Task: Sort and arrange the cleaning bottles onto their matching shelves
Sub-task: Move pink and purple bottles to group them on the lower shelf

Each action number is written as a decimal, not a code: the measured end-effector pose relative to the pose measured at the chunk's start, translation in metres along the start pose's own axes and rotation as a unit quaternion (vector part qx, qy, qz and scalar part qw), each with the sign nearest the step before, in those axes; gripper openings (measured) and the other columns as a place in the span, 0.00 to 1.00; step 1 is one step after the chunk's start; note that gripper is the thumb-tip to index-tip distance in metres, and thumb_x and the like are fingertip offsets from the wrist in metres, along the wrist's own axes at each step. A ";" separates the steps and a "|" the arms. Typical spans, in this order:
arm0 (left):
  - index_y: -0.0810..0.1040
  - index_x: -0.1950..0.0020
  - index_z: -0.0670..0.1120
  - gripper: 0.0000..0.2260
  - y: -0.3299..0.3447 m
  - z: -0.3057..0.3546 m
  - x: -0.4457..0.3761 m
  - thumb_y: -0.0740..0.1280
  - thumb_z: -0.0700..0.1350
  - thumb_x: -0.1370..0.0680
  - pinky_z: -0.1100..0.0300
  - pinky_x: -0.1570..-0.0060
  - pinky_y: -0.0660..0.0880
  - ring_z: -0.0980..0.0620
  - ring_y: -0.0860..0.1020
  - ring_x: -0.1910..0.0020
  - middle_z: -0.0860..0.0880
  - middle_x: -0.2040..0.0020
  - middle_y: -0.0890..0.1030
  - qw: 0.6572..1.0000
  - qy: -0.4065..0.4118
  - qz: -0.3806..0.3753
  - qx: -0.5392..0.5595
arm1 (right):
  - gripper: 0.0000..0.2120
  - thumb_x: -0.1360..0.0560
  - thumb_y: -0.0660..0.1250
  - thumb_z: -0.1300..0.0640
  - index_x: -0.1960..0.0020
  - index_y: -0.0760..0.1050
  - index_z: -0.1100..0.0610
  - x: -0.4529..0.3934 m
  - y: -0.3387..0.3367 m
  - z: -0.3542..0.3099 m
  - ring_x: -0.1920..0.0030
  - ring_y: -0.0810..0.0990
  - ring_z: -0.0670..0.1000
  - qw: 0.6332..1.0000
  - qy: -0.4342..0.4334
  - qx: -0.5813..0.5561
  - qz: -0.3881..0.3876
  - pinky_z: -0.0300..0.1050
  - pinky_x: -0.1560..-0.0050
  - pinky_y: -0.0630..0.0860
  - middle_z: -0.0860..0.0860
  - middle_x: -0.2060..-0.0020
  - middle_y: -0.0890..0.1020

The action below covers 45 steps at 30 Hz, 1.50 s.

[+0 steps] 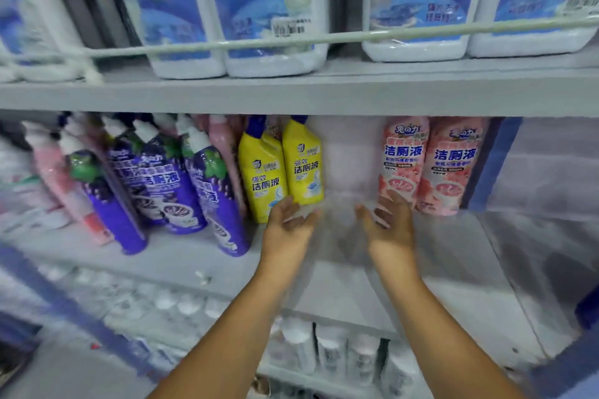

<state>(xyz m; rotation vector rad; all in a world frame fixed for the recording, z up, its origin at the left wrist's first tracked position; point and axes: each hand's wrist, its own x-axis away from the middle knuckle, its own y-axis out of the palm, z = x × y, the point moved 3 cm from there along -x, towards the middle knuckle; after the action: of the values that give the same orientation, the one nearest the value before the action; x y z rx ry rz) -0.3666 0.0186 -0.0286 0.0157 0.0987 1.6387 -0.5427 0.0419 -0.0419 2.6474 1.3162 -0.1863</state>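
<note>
On the middle shelf (pixel 453 269), both hands empty, fingers spread, motion-blurred, yellow bottles' (pixel 282 168) bases partly hidden.

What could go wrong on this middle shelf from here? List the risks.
1. The purple bottles already lean sideways; a nudge could topple them.
2. The left hand is close beside the yellow bottles and could knock them over.
3. The right hand could bump the pink bottles.
</note>
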 end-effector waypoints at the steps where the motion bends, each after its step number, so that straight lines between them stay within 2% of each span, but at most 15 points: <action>1: 0.73 0.32 0.49 0.29 -0.020 0.006 0.012 0.79 0.48 0.30 0.63 0.45 0.76 0.57 0.81 0.45 0.50 0.38 0.80 1.000 0.005 0.013 0.006 | 0.28 0.26 0.76 0.60 0.30 0.69 0.56 0.012 0.015 -0.003 0.41 0.79 0.54 1.000 0.004 -0.011 -0.010 0.32 0.52 0.74 0.52 0.40 0.79; 3: 0.73 0.34 0.51 0.24 -0.063 0.014 0.027 0.78 0.46 0.27 0.67 0.48 0.76 0.63 0.82 0.49 0.53 0.41 0.81 0.999 0.015 0.033 -0.004 | 0.27 0.26 0.76 0.60 0.31 0.70 0.54 0.039 0.047 -0.008 0.42 0.80 0.52 0.998 0.009 -0.034 -0.047 0.32 0.50 0.75 0.50 0.42 0.79; 5: 0.75 0.35 0.51 0.19 -0.111 0.020 0.032 0.75 0.45 0.24 0.67 0.49 0.77 0.66 0.82 0.50 0.55 0.42 0.81 0.997 0.026 0.064 -0.032 | 0.25 0.26 0.76 0.60 0.35 0.70 0.47 0.066 0.079 -0.013 0.42 0.80 0.49 0.994 0.009 -0.051 -0.101 0.39 0.46 0.77 0.46 0.43 0.79; 8: 0.77 0.37 0.53 0.16 -0.177 0.031 0.030 0.74 0.46 0.23 0.55 0.41 0.78 0.60 0.81 0.45 0.55 0.40 0.82 0.992 0.026 0.116 -0.038 | 0.23 0.26 0.77 0.60 0.41 0.70 0.42 0.100 0.123 -0.018 0.42 0.80 0.45 0.986 0.010 -0.069 -0.153 0.42 0.43 0.77 0.43 0.43 0.79; 11: 0.76 0.36 0.54 0.16 -0.231 0.036 0.023 0.73 0.48 0.22 0.52 0.39 0.78 0.58 0.80 0.42 0.55 0.38 0.81 0.988 0.026 0.148 -0.040 | 0.24 0.26 0.76 0.61 0.37 0.70 0.45 0.131 0.165 -0.025 0.47 0.81 0.36 0.981 0.003 -0.070 -0.182 0.35 0.48 0.78 0.42 0.43 0.79; 15: 0.76 0.36 0.54 0.15 -0.303 0.032 0.000 0.72 0.49 0.21 0.55 0.39 0.77 0.60 0.80 0.41 0.56 0.38 0.80 0.986 0.032 0.161 -0.038 | 0.22 0.25 0.75 0.59 0.38 0.72 0.43 0.170 0.231 -0.027 0.44 0.81 0.42 0.978 -0.023 -0.043 -0.202 0.39 0.43 0.78 0.42 0.41 0.80; 18: 0.76 0.38 0.56 0.14 -0.361 0.033 -0.026 0.72 0.50 0.22 0.56 0.41 0.77 0.59 0.81 0.42 0.57 0.38 0.81 0.985 0.026 0.166 -0.034 | 0.20 0.24 0.75 0.59 0.39 0.73 0.42 0.194 0.289 -0.028 0.45 0.80 0.39 0.976 -0.027 -0.013 -0.214 0.38 0.43 0.78 0.40 0.41 0.79; 22: 0.76 0.38 0.54 0.14 -0.424 0.041 -0.073 0.73 0.48 0.22 0.65 0.51 0.74 0.60 0.80 0.44 0.55 0.39 0.81 0.982 0.049 0.177 -0.041 | 0.21 0.25 0.76 0.56 0.40 0.71 0.41 0.206 0.360 -0.030 0.44 0.78 0.35 0.972 -0.051 0.055 -0.222 0.37 0.42 0.78 0.39 0.41 0.78; 26: 0.74 0.35 0.52 0.21 -0.440 0.046 -0.114 0.76 0.45 0.25 0.70 0.50 0.75 0.64 0.79 0.46 0.56 0.41 0.79 0.985 0.065 0.124 -0.098 | 0.27 0.28 0.78 0.50 0.33 0.70 0.46 0.198 0.402 -0.023 0.41 0.79 0.41 0.976 -0.068 0.125 -0.166 0.39 0.39 0.76 0.43 0.39 0.78; 30: 0.72 0.33 0.58 0.32 -0.434 0.046 -0.139 0.78 0.59 0.34 0.49 0.41 0.79 0.53 0.80 0.41 0.53 0.37 0.78 0.975 0.078 0.091 -0.187 | 0.25 0.30 0.80 0.54 0.37 0.74 0.48 0.194 0.418 -0.025 0.48 0.81 0.35 0.976 -0.059 0.159 -0.139 0.27 0.49 0.74 0.40 0.49 0.82; 33: 0.68 0.28 0.53 0.37 -0.427 0.053 -0.141 0.80 0.54 0.34 0.54 0.42 0.74 0.48 0.77 0.37 0.49 0.33 0.73 0.962 0.097 0.100 -0.236 | 0.21 0.31 0.80 0.54 0.41 0.77 0.47 0.194 0.417 -0.022 0.50 0.83 0.37 0.980 -0.038 0.152 -0.124 0.45 0.44 0.81 0.41 0.50 0.85; 35: 0.67 0.27 0.51 0.40 -0.425 0.053 -0.142 0.81 0.54 0.34 0.52 0.45 0.74 0.44 0.76 0.36 0.47 0.33 0.71 0.956 0.106 0.114 -0.250 | 0.19 0.31 0.79 0.52 0.44 0.77 0.44 0.196 0.406 -0.022 0.49 0.84 0.41 0.981 -0.024 0.155 -0.114 0.52 0.43 0.82 0.41 0.50 0.86; 38: 0.68 0.28 0.50 0.40 -0.427 0.050 -0.145 0.82 0.54 0.36 0.47 0.45 0.76 0.40 0.76 0.38 0.45 0.35 0.72 0.952 0.115 0.114 -0.261 | 0.18 0.29 0.79 0.55 0.44 0.76 0.43 0.197 0.379 -0.026 0.49 0.84 0.40 0.979 -0.033 0.180 -0.089 0.52 0.42 0.82 0.37 0.50 0.85; 41: 0.70 0.30 0.51 0.38 -0.431 0.046 -0.149 0.81 0.53 0.36 0.48 0.44 0.76 0.42 0.76 0.39 0.47 0.38 0.71 0.957 0.111 0.094 -0.251 | 0.20 0.27 0.78 0.57 0.41 0.75 0.42 0.189 0.357 -0.030 0.48 0.83 0.38 0.979 -0.034 0.193 -0.052 0.53 0.41 0.81 0.37 0.48 0.85; 45: 0.72 0.40 0.54 0.27 -0.435 0.045 -0.145 0.77 0.53 0.36 0.53 0.50 0.74 0.48 0.78 0.48 0.54 0.46 0.72 0.967 0.102 0.034 -0.229 | 0.22 0.26 0.77 0.52 0.35 0.73 0.45 0.186 0.363 -0.030 0.43 0.82 0.41 0.970 -0.033 0.234 -0.062 0.53 0.38 0.80 0.39 0.44 0.83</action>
<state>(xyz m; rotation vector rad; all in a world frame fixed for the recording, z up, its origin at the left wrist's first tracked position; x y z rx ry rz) 0.0791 -0.0940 -0.0088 -0.5092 -0.1260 1.6943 -0.1402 -0.0222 -0.0107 2.8920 1.5790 -0.6755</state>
